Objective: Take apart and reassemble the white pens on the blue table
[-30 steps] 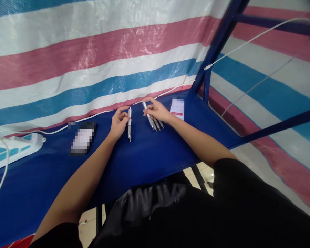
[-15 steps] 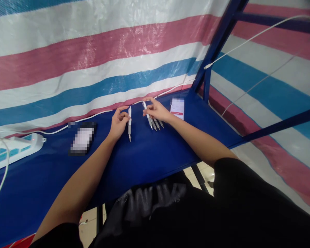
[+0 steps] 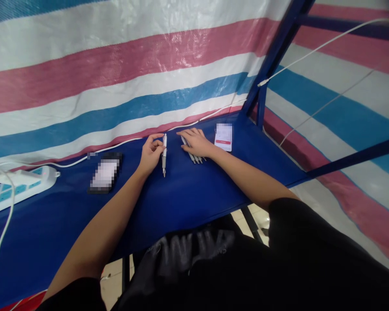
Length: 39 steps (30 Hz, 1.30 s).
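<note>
A white and grey pen (image 3: 164, 160) lies upright in view on the blue tabletop, its tip toward me. My left hand (image 3: 151, 152) has its thumb at the pen's side and its index finger at the top end, closed on it. To the right, a row of several similar pens (image 3: 194, 159) lies side by side. Over them rests my right hand (image 3: 197, 141), fingers stretched out and thumb apart, at their left edge. It covers most of the row, so only the tips and part of the leftmost pen show.
A phone with a lit screen (image 3: 224, 137) lies right of my right hand. Another dark-framed phone (image 3: 105, 172) is left of my left arm. A white power strip (image 3: 26, 188) with cables sits at the far left. Striped sheeting (image 3: 132, 77) hangs behind the blue table (image 3: 184, 194).
My right hand has gone from pinching the leftmost pen of the row to lying flatter across the pens, fingers extended. My left hand keeps its hold on the single pen.
</note>
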Tool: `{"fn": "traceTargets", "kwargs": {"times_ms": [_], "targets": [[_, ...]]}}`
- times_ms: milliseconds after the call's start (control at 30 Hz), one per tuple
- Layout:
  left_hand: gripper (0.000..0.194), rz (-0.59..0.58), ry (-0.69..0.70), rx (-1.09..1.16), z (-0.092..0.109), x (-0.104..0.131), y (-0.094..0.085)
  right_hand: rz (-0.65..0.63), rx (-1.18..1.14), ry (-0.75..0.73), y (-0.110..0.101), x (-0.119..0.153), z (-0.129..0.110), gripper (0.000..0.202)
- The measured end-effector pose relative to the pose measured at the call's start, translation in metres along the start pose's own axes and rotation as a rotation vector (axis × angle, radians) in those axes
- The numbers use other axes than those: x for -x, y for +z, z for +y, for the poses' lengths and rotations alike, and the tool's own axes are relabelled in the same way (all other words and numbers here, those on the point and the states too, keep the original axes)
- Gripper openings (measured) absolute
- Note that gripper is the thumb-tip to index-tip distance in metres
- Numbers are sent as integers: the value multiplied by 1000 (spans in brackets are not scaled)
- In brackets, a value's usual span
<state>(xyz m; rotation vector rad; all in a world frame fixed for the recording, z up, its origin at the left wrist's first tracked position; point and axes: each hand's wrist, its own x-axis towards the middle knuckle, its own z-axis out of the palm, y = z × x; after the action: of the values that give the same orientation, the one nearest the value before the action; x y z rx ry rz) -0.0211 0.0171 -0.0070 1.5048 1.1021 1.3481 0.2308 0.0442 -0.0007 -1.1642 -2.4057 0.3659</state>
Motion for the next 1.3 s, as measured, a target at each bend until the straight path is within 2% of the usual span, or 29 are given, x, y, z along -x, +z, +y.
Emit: {"fn": "traceTargets", "kwargs": {"times_ms": [367, 700, 867, 933, 1000, 1100, 1200, 1300], "targets": [[39, 6, 8, 0, 1, 1, 2, -7, 23, -19, 0, 5, 4, 41], [45, 42, 19, 7, 1, -2, -2, 51, 22, 3, -8, 10, 4, 44], [42, 103, 11, 82, 6, -6, 1, 137, -81, -13, -18, 13, -17, 35], [45, 92, 17, 105, 12, -4, 8, 153, -211, -9, -22, 17, -34, 41], [46, 71, 26, 127, 20, 0, 15, 59, -400, -10, -25, 22, -52, 55], [36, 32, 22, 152, 31, 6, 23, -82, -522, -44, -29, 27, -67, 67], [21, -35, 3, 182, 38, 8, 21, -127, -641, -44, -32, 28, -63, 71], [18, -120, -9, 233, 41, 6, 14, -312, -895, 22, -35, 28, -50, 72]]}}
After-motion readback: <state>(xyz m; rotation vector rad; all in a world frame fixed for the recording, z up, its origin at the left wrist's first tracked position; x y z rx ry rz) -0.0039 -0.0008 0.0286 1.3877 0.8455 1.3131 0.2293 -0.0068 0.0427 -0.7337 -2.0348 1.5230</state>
